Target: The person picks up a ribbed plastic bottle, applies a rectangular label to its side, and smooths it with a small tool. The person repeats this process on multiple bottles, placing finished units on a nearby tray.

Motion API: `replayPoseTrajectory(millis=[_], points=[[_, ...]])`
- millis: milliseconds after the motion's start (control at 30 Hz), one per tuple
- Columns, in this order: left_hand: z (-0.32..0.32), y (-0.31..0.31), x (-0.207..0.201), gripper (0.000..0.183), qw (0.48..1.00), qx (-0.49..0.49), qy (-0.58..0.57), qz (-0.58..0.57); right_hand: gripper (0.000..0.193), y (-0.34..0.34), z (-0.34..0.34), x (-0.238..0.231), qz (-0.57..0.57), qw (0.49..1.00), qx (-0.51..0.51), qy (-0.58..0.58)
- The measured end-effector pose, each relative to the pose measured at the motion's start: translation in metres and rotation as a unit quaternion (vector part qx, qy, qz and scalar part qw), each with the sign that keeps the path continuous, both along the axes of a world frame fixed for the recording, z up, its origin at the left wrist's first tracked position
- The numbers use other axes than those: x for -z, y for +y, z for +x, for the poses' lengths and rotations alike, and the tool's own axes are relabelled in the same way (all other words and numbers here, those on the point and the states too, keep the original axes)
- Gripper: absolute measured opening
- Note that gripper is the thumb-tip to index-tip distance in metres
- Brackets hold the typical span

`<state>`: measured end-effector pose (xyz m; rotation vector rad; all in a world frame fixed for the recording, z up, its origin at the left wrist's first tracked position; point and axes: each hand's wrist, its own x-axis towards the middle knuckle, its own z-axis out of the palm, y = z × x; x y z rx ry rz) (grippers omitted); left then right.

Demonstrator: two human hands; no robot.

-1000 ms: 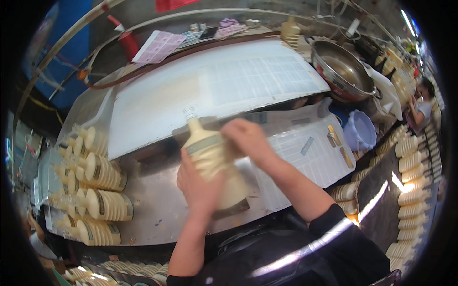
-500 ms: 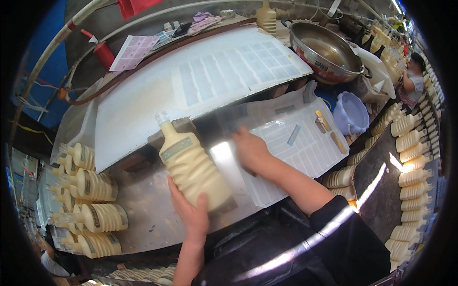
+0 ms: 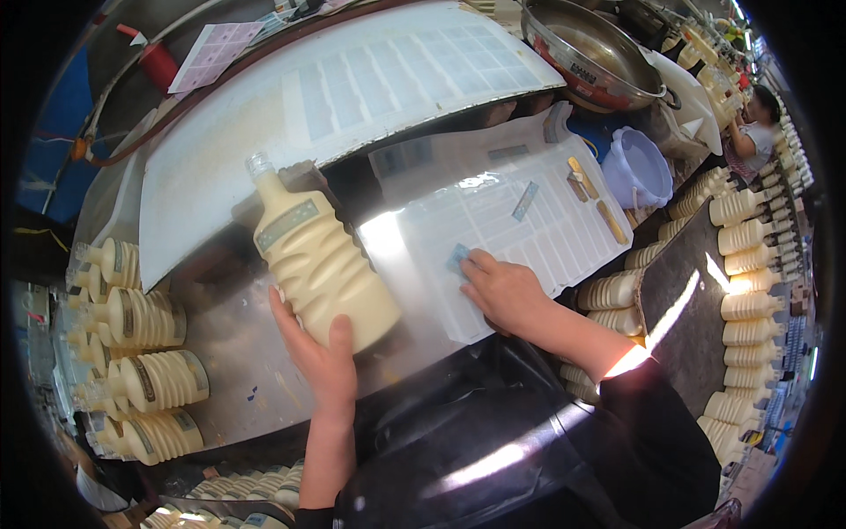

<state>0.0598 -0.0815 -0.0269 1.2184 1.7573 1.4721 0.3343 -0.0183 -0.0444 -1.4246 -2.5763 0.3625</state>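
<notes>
A cream-coloured ribbed bottle (image 3: 322,264) with a clear neck leans on a dark block, a grey-blue patterned band around its shoulder. My left hand (image 3: 322,366) grips its lower end, the thumb on the near side and fingers along the left side. Over the near left part of a translucent plastic sheet (image 3: 423,291), my right hand (image 3: 507,298) pinches a small light-blue label (image 3: 457,257) between thumb and fingers. Farther back on that sheet lies a blue-grey strip (image 3: 525,201). Yellow-handled tools (image 3: 612,222) rest near its right edge.
A white board (image 3: 238,150) with rows of pale-blue strips slopes behind. Stacked cream bottles (image 3: 145,317) line the left side, with more rows (image 3: 749,282) at right. A lilac bucket (image 3: 636,167) and a wide metal pan (image 3: 599,62) stand back right. Another person (image 3: 749,141) is at far right.
My right hand has come nearer to me from the far part of the sheet, and a blue label now shows in its fingers. My left hand still holds the bottle. The view has shifted.
</notes>
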Motion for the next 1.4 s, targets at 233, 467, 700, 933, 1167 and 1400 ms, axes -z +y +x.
replayPoseTrajectory(millis=[233, 467, 700, 933, 1167, 1400], points=[[-0.005, -0.015, 0.016, 0.091, 1.0, 0.003, 0.026, 0.016, 0.048, -0.049, 0.028, 0.0, -0.012, 0.995, -0.088, -0.055], [-0.008, -0.025, 0.011, 0.087, 0.997, -0.015, 0.073, -0.018, 0.057, -0.061, 0.049, 0.006, 0.01, 0.992, -0.108, -0.068], [-0.009, -0.03, 0.017, 0.077, 0.996, -0.028, 0.089, -0.003, 0.036, -0.059, 0.071, 0.018, 0.106, 0.985, -0.12, 0.071], [-0.005, -0.03, 0.01, 0.065, 0.999, -0.003, 0.046, 0.012, 0.011, -0.053, 0.068, 0.017, -0.053, 0.986, -0.089, 0.133], [-0.009, -0.035, 0.007, 0.062, 1.0, 0.003, 0.02, 0.013, 0.021, -0.022, -0.025, -0.043, -0.31, 0.911, 0.048, 0.268], [-0.016, -0.039, 0.007, 0.058, 1.0, 0.018, -0.002, 0.006, 0.012, -0.018, -0.099, -0.101, 0.024, 0.976, -0.075, 0.205]])
